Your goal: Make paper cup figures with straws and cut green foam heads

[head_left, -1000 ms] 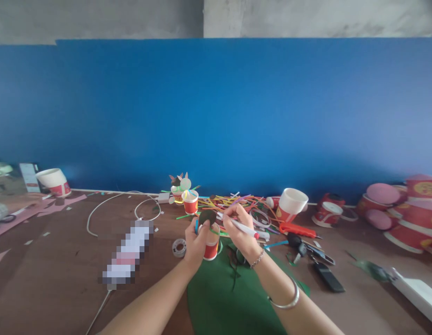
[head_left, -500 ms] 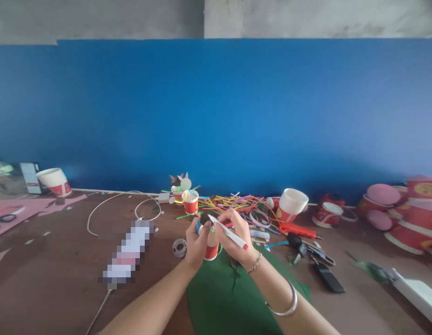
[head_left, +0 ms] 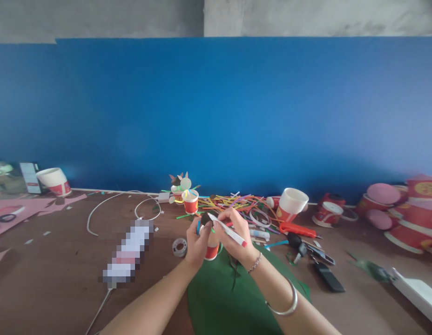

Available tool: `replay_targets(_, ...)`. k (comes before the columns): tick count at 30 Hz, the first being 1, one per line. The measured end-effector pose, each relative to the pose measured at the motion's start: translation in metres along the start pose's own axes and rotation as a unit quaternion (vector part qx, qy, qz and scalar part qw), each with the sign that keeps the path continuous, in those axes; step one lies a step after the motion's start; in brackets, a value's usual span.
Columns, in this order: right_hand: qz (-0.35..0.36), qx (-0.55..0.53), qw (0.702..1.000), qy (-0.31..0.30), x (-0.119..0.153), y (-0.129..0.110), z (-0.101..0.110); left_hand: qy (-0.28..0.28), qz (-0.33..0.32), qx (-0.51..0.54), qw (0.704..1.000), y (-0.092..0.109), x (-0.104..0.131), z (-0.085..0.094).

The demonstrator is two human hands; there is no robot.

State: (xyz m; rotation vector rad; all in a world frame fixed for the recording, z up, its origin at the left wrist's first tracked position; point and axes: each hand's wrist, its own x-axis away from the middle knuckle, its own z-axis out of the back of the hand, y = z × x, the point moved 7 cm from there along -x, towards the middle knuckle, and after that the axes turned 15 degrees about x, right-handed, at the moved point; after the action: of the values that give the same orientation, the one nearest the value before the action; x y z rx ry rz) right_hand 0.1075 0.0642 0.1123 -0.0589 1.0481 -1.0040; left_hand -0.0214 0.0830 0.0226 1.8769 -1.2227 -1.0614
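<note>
My left hand [head_left: 196, 243] is closed around a red and white paper cup [head_left: 211, 251], partly hidden by the fingers. A dark round piece [head_left: 206, 218] sits at the cup's top, and a bit of blue strip shows by my left fingers. My right hand [head_left: 239, 232] grips a white marker [head_left: 233, 234] with a red end. Its tip points at the dark piece; whether it touches I cannot tell. Beneath both hands lies a green sheet [head_left: 233, 298]. Just behind stand a small paper cup [head_left: 191, 202] and a cup figure with pointed ears [head_left: 181, 188].
Colourful strips [head_left: 233, 203] are heaped along the blue wall. A tape roll [head_left: 179, 247] and a phone [head_left: 128, 253] on a cable lie left. To the right are a white cup [head_left: 293, 203], an orange-red tool [head_left: 298, 230], keys [head_left: 300, 253] and stacked red cups [head_left: 411, 218].
The marker and my right hand have shifted very slightly. My left hand keeps its hold on the cup, and the things on the table look the same.
</note>
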Motion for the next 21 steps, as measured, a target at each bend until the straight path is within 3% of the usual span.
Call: replay_targets(21,0.003,-0.002,1.000,0.006,0.0004,-0.0023,0.0011,-0.013,-0.018,-0.032,0.999,0.0048,0.0009,-0.0029)
